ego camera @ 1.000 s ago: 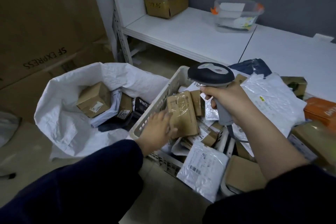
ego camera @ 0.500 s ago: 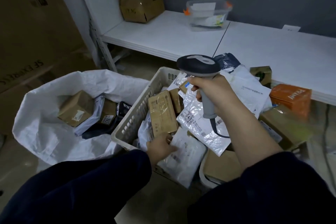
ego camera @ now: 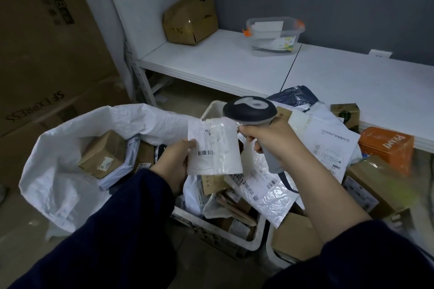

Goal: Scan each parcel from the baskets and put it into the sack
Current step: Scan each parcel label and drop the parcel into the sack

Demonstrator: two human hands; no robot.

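Observation:
My left hand [ego camera: 175,162] pinches a small white plastic parcel [ego camera: 215,148] by its left edge and holds it upright above the basket, barcode label facing me. Just right of it, my right hand [ego camera: 270,138] grips the handle of a dark-headed barcode scanner [ego camera: 249,110], whose head sits over the parcel's top right corner. Below them a white basket [ego camera: 220,234] is piled with bags and small cartons. The open white sack [ego camera: 58,171] stands to the left, holding a brown box [ego camera: 103,155] and other parcels.
More parcels lie at right: white mailers [ego camera: 326,138], an orange box [ego camera: 387,148], brown cartons [ego camera: 375,185]. A low white shelf [ego camera: 234,63] behind carries a cardboard box [ego camera: 190,21] and a clear tub [ego camera: 273,35]. Large cartons [ego camera: 42,54] stand at left.
My left hand reached into the basket, took the small white parcel and lifted it up beside the scanner head. My right hand kept hold of the scanner.

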